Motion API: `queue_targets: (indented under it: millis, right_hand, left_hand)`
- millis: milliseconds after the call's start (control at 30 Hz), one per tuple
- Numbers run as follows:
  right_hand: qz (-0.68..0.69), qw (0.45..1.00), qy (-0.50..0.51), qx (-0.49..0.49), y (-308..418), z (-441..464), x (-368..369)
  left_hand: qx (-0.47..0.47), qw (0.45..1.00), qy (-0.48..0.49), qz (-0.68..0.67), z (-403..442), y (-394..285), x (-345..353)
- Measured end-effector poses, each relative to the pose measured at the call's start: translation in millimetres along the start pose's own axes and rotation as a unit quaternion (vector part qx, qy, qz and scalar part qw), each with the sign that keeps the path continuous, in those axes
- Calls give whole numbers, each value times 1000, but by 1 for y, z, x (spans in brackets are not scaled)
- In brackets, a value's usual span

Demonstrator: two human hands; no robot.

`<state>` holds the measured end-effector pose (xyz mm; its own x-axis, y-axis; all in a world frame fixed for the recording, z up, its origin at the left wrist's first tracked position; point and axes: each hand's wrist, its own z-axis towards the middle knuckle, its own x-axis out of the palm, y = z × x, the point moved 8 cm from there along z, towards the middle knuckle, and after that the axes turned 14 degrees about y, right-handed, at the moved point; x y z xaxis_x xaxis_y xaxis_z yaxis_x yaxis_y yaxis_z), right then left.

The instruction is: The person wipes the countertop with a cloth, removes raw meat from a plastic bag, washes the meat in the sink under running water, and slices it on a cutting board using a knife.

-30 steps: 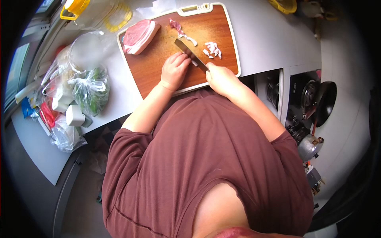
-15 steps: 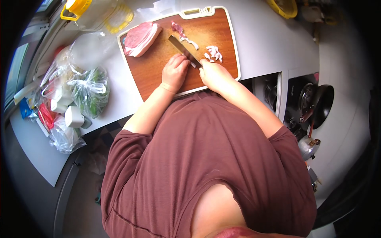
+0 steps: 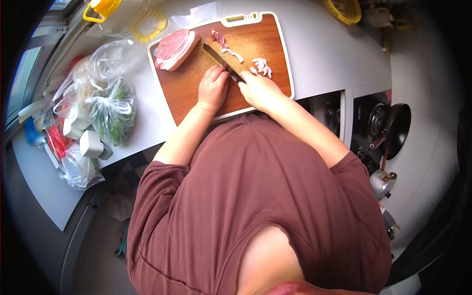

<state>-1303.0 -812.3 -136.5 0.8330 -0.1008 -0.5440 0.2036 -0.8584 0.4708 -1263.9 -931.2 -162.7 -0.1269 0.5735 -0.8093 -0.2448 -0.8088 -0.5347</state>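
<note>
My right hand point(image 3: 262, 92) is wrapped round the handle of a kitchen knife point(image 3: 220, 58), whose long blade points up and left across the board. Close against the blade, my left hand point(image 3: 213, 87) has its fingers curled down on a small piece of meat point(image 3: 234, 77), mostly hidden by fingers and blade. Both hands are over a brown cutting board point(image 3: 178, 97) with a white rim. A thick slab of raw pork point(image 3: 176, 49) lies at its upper left. Beyond the knife are a thin strip of meat point(image 3: 225, 45) and a small heap of white fat pieces point(image 3: 261, 68).
Left of the board stand a plastic bag of greens point(image 3: 115, 110) and a white container point(image 3: 91, 144). A large clear jug with a yellow cap point(image 3: 105, 7) is behind them. At right are a stove with a black pan point(image 3: 399, 130), a metal pot point(image 3: 382, 183) and a yellow basket point(image 3: 342, 11).
The knife and both hands have shifted slightly left on the board, the blade staying beside my left fingers. The view has also shifted a little.
</note>
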Motion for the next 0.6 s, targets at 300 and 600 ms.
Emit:
queue_targets:
  millis: [300,600]
  right_hand:
    - [-44,997,-60,-22,14,32,-5]
    - [-41,999,-30,10,14,42,-6]
  left_hand:
    - [-28,999,-12,-14,3,8,-2]
    - [-29,999,-3,-19,0,8,0]
